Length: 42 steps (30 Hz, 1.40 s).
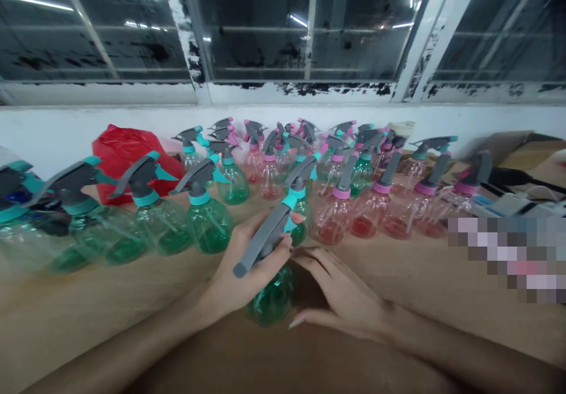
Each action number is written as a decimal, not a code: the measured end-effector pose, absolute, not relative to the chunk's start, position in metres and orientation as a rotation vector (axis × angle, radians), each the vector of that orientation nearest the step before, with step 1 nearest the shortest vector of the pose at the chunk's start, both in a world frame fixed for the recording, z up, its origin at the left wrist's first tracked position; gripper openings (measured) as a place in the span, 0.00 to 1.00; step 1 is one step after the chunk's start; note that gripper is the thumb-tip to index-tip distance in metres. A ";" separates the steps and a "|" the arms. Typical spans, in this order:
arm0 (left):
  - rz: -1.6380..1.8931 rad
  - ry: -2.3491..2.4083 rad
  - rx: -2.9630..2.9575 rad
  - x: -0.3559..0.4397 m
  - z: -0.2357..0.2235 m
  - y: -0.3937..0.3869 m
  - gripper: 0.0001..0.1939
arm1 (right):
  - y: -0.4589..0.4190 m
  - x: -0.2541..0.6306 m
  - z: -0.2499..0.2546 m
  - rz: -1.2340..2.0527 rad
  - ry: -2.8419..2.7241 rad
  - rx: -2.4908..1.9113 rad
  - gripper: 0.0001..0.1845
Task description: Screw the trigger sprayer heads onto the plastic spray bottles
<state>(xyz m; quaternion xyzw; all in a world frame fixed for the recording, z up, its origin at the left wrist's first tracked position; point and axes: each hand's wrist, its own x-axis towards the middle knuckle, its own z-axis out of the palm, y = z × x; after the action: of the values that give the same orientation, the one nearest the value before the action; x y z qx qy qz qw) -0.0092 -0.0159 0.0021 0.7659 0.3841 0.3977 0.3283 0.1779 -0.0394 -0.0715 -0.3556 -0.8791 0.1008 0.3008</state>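
Note:
A green spray bottle (pixel 270 299) with a grey and teal trigger head stands on the table in front of me. My left hand (pixel 247 258) is wrapped round its neck, just under the spray head. Beside the bottle's right side, my right hand (pixel 340 294) has its fingers apart and the thumb stretched out low; it holds nothing. Behind my hands stands another green spray bottle (pixel 302 214), partly hidden. To the left is a row of green bottles, the nearest being a green spray bottle (pixel 207 223). A pink spray bottle (pixel 331 220) begins the row on the right.
More green and pink spray bottles crowd the back of the wooden table (pixel 186 341). A red plastic bag (pixel 119 152) lies at the back left. A cardboard box (pixel 508 146) is at the back right, near some white items. Windows rise behind.

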 end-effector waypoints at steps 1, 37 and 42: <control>1.039 1.028 2.005 -0.011 0.003 -0.015 0.14 | -0.039 0.186 -0.075 0.270 -2.359 -0.962 0.40; 1.051 1.078 2.055 -0.020 0.002 -0.005 0.15 | -0.022 0.203 -0.102 0.378 -2.444 -1.016 0.18; 1.056 1.115 2.006 -0.019 0.001 -0.007 0.15 | -0.022 0.203 -0.102 0.381 -2.441 -1.032 0.19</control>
<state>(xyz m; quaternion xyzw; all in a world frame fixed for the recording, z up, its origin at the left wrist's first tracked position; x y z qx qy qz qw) -0.0189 -0.0075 0.0014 0.7567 0.4205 0.3985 0.3029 0.2030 -0.0221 -0.1022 -0.3752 -0.8872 0.1385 0.2300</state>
